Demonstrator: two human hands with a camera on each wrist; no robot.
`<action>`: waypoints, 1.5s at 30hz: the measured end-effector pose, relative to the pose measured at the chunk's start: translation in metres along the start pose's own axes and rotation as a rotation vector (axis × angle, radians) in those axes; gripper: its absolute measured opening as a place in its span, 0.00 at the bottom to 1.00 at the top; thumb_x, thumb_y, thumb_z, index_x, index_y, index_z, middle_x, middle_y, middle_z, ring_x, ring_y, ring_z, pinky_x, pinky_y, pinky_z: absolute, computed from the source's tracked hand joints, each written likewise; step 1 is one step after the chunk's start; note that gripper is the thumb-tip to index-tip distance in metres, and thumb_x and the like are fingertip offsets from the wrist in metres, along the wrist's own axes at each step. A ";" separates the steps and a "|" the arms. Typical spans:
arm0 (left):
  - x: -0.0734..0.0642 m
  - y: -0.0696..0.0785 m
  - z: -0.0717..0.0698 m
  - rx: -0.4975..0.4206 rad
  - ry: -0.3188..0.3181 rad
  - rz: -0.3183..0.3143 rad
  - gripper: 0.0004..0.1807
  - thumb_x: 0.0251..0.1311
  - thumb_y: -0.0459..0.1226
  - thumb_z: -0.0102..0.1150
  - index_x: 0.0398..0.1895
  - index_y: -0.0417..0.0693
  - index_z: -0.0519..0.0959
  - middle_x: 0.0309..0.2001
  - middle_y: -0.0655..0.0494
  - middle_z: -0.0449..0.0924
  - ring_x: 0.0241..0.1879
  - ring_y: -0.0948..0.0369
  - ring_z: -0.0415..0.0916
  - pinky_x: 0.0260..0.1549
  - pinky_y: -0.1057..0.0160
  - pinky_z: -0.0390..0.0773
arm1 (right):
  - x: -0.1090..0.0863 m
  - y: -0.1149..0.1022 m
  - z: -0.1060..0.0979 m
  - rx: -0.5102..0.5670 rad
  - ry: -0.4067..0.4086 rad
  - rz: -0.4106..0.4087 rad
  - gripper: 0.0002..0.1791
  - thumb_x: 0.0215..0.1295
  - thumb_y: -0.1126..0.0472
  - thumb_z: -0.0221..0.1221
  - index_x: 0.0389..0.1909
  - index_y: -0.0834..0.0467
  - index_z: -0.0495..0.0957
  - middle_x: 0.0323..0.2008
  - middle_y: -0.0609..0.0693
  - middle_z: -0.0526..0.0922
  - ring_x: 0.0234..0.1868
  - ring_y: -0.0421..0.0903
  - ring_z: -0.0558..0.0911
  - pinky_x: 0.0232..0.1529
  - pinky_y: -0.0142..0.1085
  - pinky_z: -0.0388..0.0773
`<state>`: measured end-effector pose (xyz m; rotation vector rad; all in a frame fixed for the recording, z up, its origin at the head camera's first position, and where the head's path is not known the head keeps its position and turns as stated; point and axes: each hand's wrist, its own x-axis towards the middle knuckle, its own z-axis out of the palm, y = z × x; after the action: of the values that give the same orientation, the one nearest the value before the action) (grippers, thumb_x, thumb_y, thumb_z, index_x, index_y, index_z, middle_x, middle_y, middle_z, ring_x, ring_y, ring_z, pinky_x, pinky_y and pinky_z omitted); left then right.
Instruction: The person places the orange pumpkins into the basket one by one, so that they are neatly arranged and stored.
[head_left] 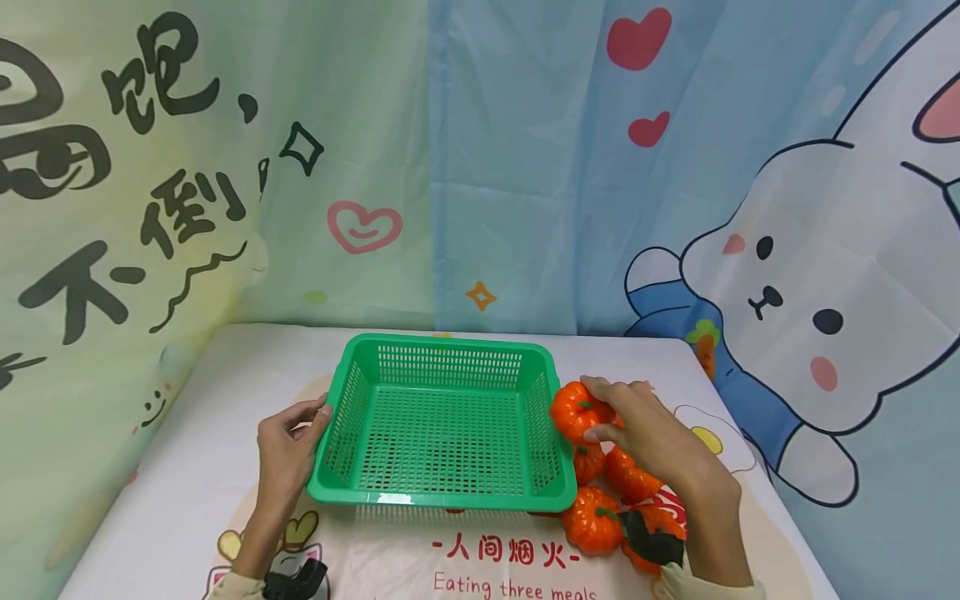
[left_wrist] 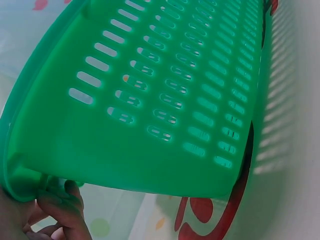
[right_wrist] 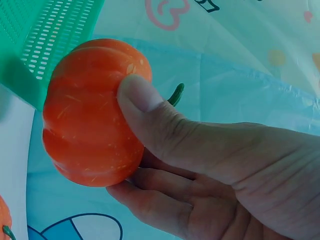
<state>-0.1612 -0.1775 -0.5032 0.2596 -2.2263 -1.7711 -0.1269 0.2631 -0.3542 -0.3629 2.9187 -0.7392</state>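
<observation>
Pumpkin [head_left: 576, 412] partly behind right fingers [head_left: 609, 392]

Head view forward and down, wrist views close, all sharing basket [head_left: 442, 437]

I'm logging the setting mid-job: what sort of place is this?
Probably a staged tabletop recording spot, not a working kitchen: a cartoon backdrop hangs right behind the printed tabletop, and the shiny orange pumpkins beside the green basket look like props.
</observation>
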 end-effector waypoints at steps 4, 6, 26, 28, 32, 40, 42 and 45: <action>0.000 0.001 0.000 0.003 -0.004 0.003 0.17 0.77 0.34 0.65 0.62 0.32 0.85 0.51 0.31 0.87 0.29 0.70 0.87 0.30 0.76 0.85 | -0.001 -0.003 0.003 0.015 0.000 -0.008 0.38 0.71 0.58 0.71 0.79 0.61 0.71 0.69 0.62 0.82 0.68 0.64 0.77 0.73 0.70 0.73; 0.000 0.002 0.000 0.002 -0.006 0.003 0.17 0.77 0.34 0.65 0.62 0.32 0.85 0.51 0.30 0.87 0.29 0.70 0.87 0.30 0.75 0.85 | 0.000 -0.004 0.004 0.019 -0.005 -0.010 0.38 0.72 0.57 0.71 0.79 0.61 0.71 0.68 0.60 0.83 0.66 0.61 0.77 0.69 0.66 0.78; -0.001 -0.001 -0.001 -0.008 -0.006 -0.004 0.18 0.77 0.34 0.65 0.63 0.33 0.85 0.51 0.31 0.87 0.29 0.71 0.86 0.30 0.75 0.85 | 0.002 -0.017 0.017 0.039 -0.019 -0.018 0.36 0.72 0.56 0.71 0.78 0.57 0.74 0.70 0.55 0.83 0.66 0.57 0.77 0.67 0.61 0.82; -0.002 -0.001 -0.001 -0.012 -0.006 0.000 0.17 0.77 0.34 0.65 0.63 0.33 0.85 0.51 0.31 0.87 0.29 0.70 0.86 0.30 0.75 0.85 | 0.002 -0.019 0.018 0.045 -0.026 -0.008 0.36 0.72 0.55 0.71 0.78 0.56 0.74 0.69 0.55 0.83 0.66 0.56 0.77 0.66 0.60 0.83; -0.002 0.000 0.000 -0.009 -0.006 0.008 0.17 0.77 0.34 0.65 0.63 0.33 0.85 0.50 0.32 0.87 0.29 0.70 0.87 0.31 0.75 0.86 | 0.001 -0.020 0.020 0.051 -0.037 0.002 0.36 0.72 0.54 0.71 0.78 0.55 0.74 0.69 0.55 0.82 0.67 0.56 0.76 0.67 0.60 0.83; -0.001 -0.001 0.000 -0.005 -0.004 0.001 0.17 0.77 0.34 0.64 0.63 0.33 0.85 0.51 0.31 0.88 0.29 0.70 0.87 0.30 0.76 0.85 | 0.001 -0.023 0.025 0.045 -0.042 -0.003 0.35 0.72 0.55 0.70 0.78 0.54 0.75 0.65 0.54 0.84 0.66 0.56 0.76 0.66 0.60 0.83; -0.001 -0.001 0.000 -0.006 -0.003 0.003 0.17 0.77 0.34 0.65 0.63 0.33 0.85 0.51 0.31 0.88 0.29 0.70 0.86 0.30 0.76 0.85 | 0.002 -0.023 0.027 0.048 -0.040 -0.010 0.34 0.73 0.55 0.70 0.78 0.54 0.75 0.65 0.53 0.84 0.66 0.56 0.76 0.67 0.61 0.82; -0.001 0.001 0.000 -0.013 -0.002 0.006 0.17 0.77 0.34 0.65 0.62 0.33 0.85 0.51 0.30 0.87 0.29 0.70 0.87 0.30 0.75 0.85 | 0.003 -0.024 0.029 0.056 -0.044 -0.017 0.35 0.73 0.55 0.70 0.78 0.54 0.74 0.69 0.54 0.82 0.67 0.56 0.76 0.69 0.62 0.81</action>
<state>-0.1602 -0.1767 -0.5026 0.2484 -2.2137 -1.7825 -0.1205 0.2286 -0.3684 -0.3935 2.8512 -0.8030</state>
